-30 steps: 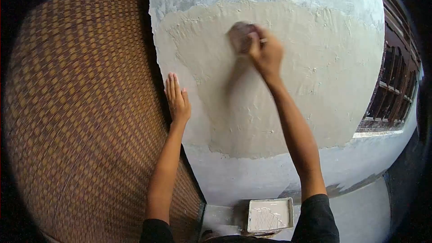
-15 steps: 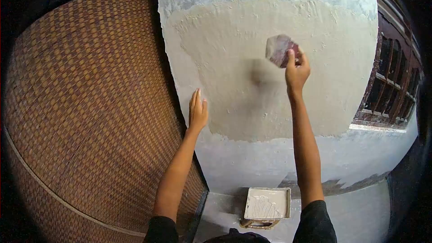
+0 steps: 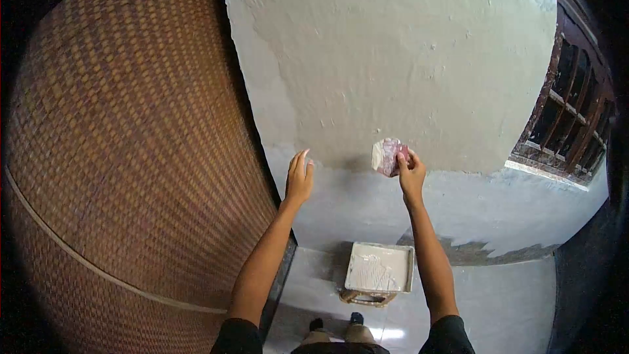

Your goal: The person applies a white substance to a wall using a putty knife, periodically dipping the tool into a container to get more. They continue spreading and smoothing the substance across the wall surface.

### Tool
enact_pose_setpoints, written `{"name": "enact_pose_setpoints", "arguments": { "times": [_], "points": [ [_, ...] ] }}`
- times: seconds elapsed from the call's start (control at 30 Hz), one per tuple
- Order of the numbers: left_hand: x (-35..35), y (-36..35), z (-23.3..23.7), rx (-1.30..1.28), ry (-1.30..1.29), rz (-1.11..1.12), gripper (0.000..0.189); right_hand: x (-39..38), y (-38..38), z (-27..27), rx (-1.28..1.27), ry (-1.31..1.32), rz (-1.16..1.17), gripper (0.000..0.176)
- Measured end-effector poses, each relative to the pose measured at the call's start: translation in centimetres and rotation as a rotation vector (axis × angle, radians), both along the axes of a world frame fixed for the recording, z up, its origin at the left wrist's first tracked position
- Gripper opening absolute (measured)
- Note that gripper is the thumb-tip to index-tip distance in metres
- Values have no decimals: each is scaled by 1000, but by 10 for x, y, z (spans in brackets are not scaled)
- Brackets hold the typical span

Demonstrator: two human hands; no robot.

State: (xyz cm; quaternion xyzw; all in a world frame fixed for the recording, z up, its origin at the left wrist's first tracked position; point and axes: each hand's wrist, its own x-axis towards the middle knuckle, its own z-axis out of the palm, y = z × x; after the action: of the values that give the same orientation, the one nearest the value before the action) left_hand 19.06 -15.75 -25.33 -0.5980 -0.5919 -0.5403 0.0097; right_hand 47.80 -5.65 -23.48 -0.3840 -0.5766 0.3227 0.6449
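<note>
My right hand (image 3: 411,174) grips a reddish plastering scraper (image 3: 389,157), thumb on its near face. Pale filler is smeared thickly along the scraper's left side. It is held in front of the lower edge of a broad beige coat of wet filler (image 3: 406,65) on the wall, which shows small ridges and bumps. My left hand (image 3: 300,180) is raised with fingers stretched out and holds nothing. It is close to the left border of the beige coat, near the wall's left edge.
Below the wall, a shallow tray (image 3: 380,267) of pale filler rests on a small stool (image 3: 368,298) on the grey tiled floor (image 3: 485,308). A woven brown blind (image 3: 144,131) hangs along the left. At the right is a dark barred window (image 3: 570,105). My feet show below.
My right hand has brought the scraper down and slightly left, from mid-coat to its lower edge. The left hand has shifted slightly down and right in view. The view has tilted downward, showing my feet.
</note>
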Motion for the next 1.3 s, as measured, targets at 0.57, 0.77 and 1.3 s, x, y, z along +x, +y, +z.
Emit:
{"name": "enact_pose_setpoints", "arguments": {
  "times": [0.57, 0.77, 1.3],
  "points": [
    [176, -78, -204, -421, -228, 116, 41, 178, -49, -287, -636, -175, 274, 24],
    [203, -116, -281, -566, -306, 138, 43, 215, -71, -366, -754, -164, 290, 22],
    [258, -170, -489, -889, -305, 208, 57, 236, -106, -488, -409, -1035, 388, 16]
  ]
}}
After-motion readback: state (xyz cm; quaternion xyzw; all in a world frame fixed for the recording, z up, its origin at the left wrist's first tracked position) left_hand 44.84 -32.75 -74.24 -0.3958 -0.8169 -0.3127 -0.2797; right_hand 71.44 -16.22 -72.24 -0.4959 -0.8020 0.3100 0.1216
